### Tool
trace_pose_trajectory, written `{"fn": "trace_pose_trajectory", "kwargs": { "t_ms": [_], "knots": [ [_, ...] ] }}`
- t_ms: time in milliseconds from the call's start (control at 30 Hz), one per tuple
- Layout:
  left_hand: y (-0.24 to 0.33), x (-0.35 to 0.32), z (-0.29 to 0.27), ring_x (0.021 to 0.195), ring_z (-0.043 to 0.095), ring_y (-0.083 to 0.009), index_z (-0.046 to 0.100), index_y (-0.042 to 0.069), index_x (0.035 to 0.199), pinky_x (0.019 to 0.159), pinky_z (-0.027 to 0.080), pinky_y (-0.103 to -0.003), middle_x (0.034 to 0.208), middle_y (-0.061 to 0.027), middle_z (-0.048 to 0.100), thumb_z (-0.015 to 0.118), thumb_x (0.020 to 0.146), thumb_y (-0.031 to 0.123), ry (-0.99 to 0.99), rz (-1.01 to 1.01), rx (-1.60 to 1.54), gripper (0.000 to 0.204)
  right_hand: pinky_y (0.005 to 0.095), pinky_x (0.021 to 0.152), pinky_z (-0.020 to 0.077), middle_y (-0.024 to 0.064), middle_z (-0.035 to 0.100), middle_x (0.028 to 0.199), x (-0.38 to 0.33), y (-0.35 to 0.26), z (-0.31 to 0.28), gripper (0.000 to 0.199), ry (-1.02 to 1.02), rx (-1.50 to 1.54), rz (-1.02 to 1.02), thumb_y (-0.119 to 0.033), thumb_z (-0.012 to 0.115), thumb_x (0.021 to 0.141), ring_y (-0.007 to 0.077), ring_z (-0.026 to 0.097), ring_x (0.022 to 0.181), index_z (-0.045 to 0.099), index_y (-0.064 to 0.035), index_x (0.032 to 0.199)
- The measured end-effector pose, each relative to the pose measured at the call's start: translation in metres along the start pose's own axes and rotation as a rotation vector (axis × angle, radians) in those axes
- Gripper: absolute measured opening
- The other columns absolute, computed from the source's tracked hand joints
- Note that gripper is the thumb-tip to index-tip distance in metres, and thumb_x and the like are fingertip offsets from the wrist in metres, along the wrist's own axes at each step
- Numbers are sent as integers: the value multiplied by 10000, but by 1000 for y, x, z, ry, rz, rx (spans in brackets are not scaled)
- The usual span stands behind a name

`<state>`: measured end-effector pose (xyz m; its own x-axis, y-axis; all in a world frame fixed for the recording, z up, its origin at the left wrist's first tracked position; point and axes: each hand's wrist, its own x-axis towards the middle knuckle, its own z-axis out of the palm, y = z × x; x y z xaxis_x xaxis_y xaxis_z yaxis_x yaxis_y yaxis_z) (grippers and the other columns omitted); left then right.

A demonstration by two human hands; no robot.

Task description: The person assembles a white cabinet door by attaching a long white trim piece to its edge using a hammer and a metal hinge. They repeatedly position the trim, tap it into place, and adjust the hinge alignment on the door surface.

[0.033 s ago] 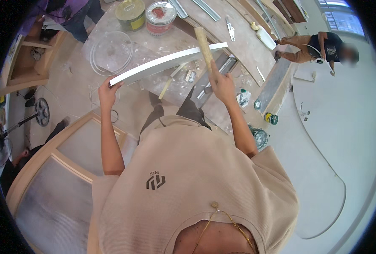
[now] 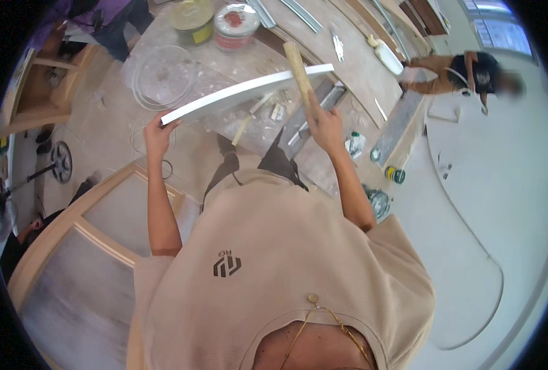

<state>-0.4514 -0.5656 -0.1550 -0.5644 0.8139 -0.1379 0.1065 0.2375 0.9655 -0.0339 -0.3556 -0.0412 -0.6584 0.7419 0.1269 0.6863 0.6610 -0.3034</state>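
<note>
A long, narrow white board [image 2: 237, 92] is held out over the worktop, tilted up toward the right. My left hand [image 2: 157, 132] grips its left end, thumb and fingers pinched about the edge. Closed around the lower part of a rough beige bar [image 2: 297, 68], my right hand [image 2: 325, 125] holds it crosswise over the board near the right end. The bar looks like a wooden sanding block, but its underside is hidden. Below the board lie a yellowish strip [image 2: 243, 128] and some small pale pieces [image 2: 278, 111].
A yellow-labelled can [image 2: 192, 24], a pink-labelled tub [image 2: 236, 29] and a clear round lid [image 2: 163, 78] sit at the far left. A framed panel [image 2: 79, 277] stands lower left. Jars [image 2: 395, 175] are at right. Co-workers [image 2: 477, 74] are at far right and left.
Almost nothing differs. The view has shifted slightly, and both hands keep their grips on the board and the bar.
</note>
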Motion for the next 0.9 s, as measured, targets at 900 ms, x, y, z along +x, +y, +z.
{"fn": "trace_pose_trajectory", "kwargs": {
  "t_ms": [900],
  "knots": [
    [-9,-8,9,922,735,-170,730,-4,1181,809,562,-327,1014,-158,778,756,838,34,151,-2,-82,346,384,700,424,87,635,667,45,-209,67,662,-237,187,-549,-202,653,942,279,536,558,425,-127,1559]
  ]
}}
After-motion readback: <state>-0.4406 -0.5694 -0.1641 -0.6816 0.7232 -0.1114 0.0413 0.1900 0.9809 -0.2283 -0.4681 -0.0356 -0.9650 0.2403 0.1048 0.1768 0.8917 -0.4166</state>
